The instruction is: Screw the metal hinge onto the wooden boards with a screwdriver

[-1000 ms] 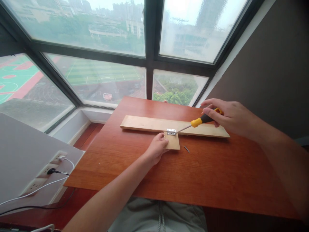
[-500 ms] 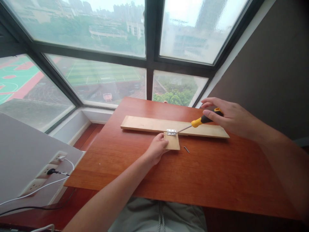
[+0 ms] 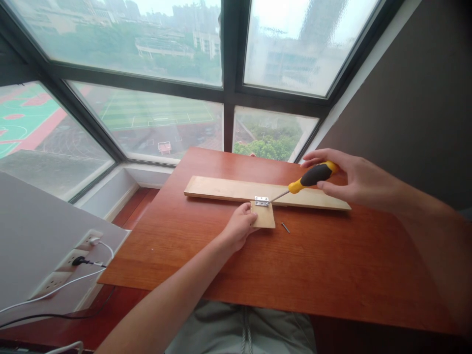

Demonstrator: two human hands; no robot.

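One screw [image 3: 285, 227] lies on the counter [image 3: 332, 270] near a small wood block [image 3: 264, 218], pinched at its left edge by the left hand [image 3: 239, 228]. At the block's far edge sits a silver hinge [image 3: 261, 201], a screwdriver [image 3: 315, 175] tip at its right end, handle loosely gripped by the right hand [image 3: 348, 174]; beyond lies a long plank [image 3: 219, 188].

You are working in an upper-floor room resembling a home | big dark-framed windows [image 3: 140, 44] are overlooking a sports field [image 3: 155, 113] and treetops [image 3: 263, 148] | a plain reddish wooden table [image 3: 332, 270] is standing close beside them | plugs [image 3: 78, 261] are sitting in sockets [image 3: 66, 263] on a pale wall [image 3: 37, 221] | reddish floorboards [image 3: 134, 206] are showing lower down
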